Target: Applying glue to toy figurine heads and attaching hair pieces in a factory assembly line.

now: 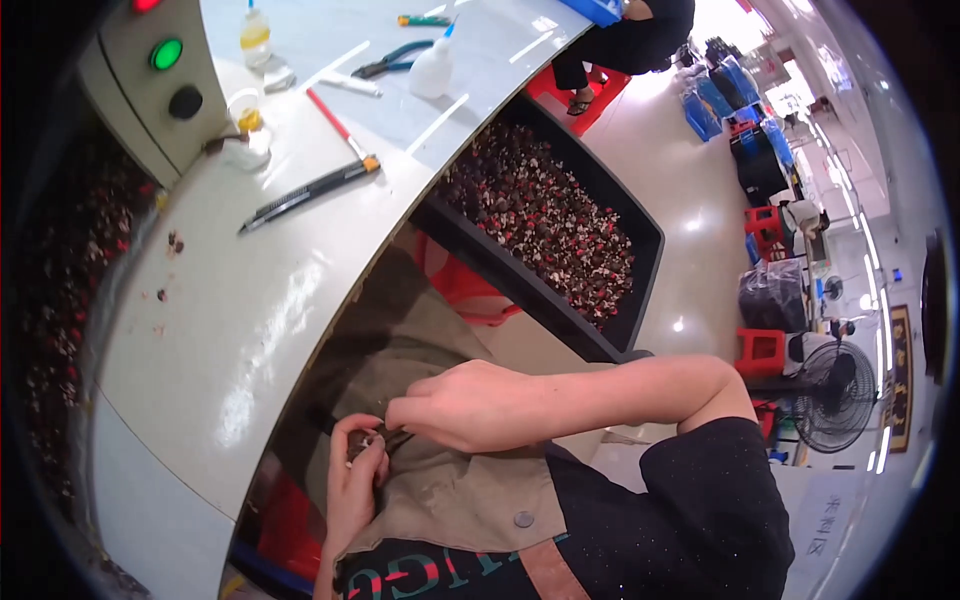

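Note:
Over my lap, my left hand point(352, 480) is curled around a few small dark brown and whitish pieces point(362, 446), like those heaped in the bin. Close against it, my right hand point(455, 405) is bent over with thumb and fingers pinched together near the left fingertips. Whatever sits in that pinch is too small and hidden to make out. Both hands are above a khaki apron point(495, 500), below the edge of the white worktable point(230, 330).
A black bin point(500, 283) of small brown, red and white parts point(560, 220) stands beyond my right forearm. On the table lie a utility knife point(310, 195), a red-handled tool point(335, 120), pliers point(390, 63) and a squeeze bottle point(431, 72). A machine with a green button point(165, 54) stands left.

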The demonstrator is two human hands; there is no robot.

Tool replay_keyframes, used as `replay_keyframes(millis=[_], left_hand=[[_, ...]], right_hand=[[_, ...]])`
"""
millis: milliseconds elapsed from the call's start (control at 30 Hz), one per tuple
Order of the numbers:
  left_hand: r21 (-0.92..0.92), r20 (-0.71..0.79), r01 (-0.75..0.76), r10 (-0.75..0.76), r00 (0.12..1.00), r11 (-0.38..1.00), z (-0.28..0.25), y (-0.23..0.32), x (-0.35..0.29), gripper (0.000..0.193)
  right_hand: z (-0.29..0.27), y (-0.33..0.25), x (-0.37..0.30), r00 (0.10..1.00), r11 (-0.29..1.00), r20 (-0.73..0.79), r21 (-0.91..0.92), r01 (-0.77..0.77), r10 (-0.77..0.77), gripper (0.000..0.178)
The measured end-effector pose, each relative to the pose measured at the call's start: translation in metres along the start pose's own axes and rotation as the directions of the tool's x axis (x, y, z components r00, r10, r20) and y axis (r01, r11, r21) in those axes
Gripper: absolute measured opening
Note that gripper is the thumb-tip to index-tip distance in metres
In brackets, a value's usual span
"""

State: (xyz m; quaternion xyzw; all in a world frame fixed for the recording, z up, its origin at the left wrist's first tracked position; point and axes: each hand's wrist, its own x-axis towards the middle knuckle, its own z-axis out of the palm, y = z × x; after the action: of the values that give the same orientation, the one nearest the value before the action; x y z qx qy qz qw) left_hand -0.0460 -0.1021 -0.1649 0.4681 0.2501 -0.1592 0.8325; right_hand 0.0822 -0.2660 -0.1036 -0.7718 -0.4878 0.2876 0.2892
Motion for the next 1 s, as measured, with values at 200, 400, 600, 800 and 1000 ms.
replay_keyframes(millis=[200, 400, 600, 800, 1000], left_hand=[[0.024, -0.041, 0.034, -0.033, 0.999, 0.999, 0.016, 0.010, 0.000, 0.021], [-0.020, -0.119, -0.016, 0.014, 0.993, 1.000, 0.011, -0.009, -0.002, 0.020], [-0.174, -0.161, -0.073, 0.045, 0.986, 0.982, 0.012, -0.009, 0.002, 0.021], [-0.071, -0.124, -0.181, 0.171, 0.977, 0.981, 0.023, -0.007, -0.007, 0.025], [0.245, 0.057, -0.248, 0.242, 0.969, 0.937, 0.012, -0.012, -0.030, 0.029]], right_hand=[[-0.034, -0.012, 0.017, 0.947, 0.883, 0.256, -0.374, 0.282, -0.194, 0.021], [-0.018, -0.027, 0.024, 0.923, 0.870, 0.357, -0.400, 0.289, -0.143, 0.021], [0.005, -0.003, 0.007, 0.990, 0.998, 0.141, -0.057, -0.018, 0.026, 0.021], [0.032, -0.013, -0.016, 0.964, 0.887, -0.071, 0.414, -0.204, 0.255, 0.021], [0.006, -0.018, -0.020, 0.986, 0.949, 0.035, 0.268, -0.165, 0.162, 0.019]])
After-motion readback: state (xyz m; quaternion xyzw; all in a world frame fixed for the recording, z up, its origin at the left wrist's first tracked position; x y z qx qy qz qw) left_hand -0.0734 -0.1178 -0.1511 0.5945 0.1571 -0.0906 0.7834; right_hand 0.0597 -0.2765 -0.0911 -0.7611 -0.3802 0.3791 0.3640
